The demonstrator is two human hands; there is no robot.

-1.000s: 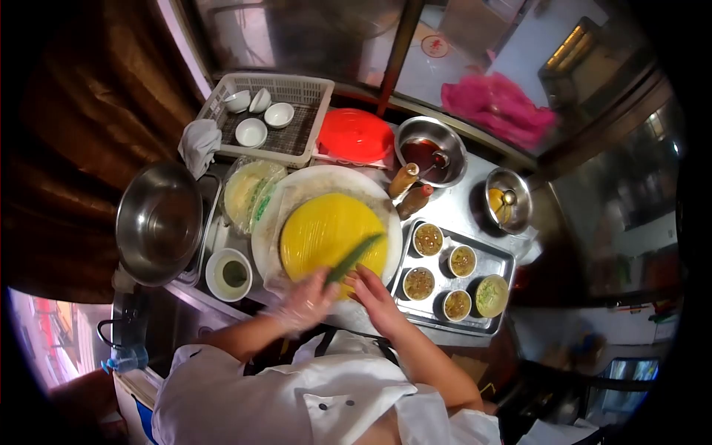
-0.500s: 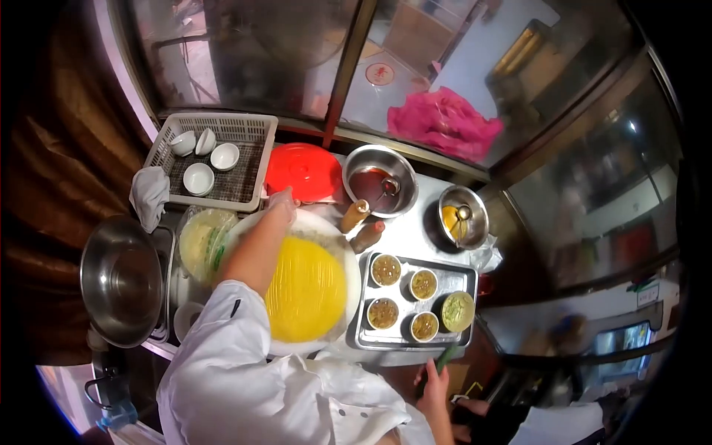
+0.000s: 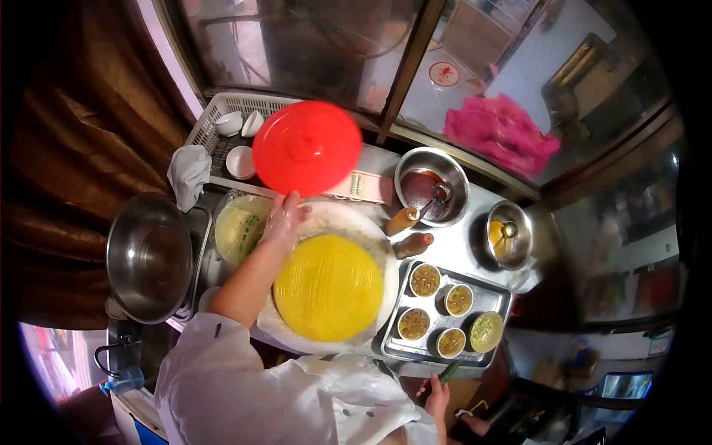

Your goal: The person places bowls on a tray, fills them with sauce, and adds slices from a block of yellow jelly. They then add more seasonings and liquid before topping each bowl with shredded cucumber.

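My left hand (image 3: 284, 219), in a clear plastic glove, grips the near edge of a red round lid (image 3: 308, 144). The lid is raised over the right part of the plastic crate and looks slightly blurred. Below my left forearm and to its right, a flat yellow round under clear film (image 3: 330, 289) lies on a wide white dish (image 3: 386, 256). A white slicer board (image 3: 363, 187) lies partly behind the lid. At the counter's front edge, my right hand (image 3: 436, 397) is closed round a dark green cucumber (image 3: 449, 372), whose upper end sticks out.
White bowls (image 3: 239, 162) sit in the crate (image 3: 204, 133). Steel bowls with red liquid (image 3: 419, 185) and yellow contents (image 3: 495, 236) hold ladles. Two bottles (image 3: 412, 245) stand near a tray (image 3: 482, 285) of several filled cups. A large steel bowl (image 3: 148, 259) is left; another person's hand (image 3: 475, 424) shows lower right.
My left hand has taken the red lid up off the counter and moved it left over the crate, uncovering the slicer board. My right hand still holds the cucumber. The view has shifted.
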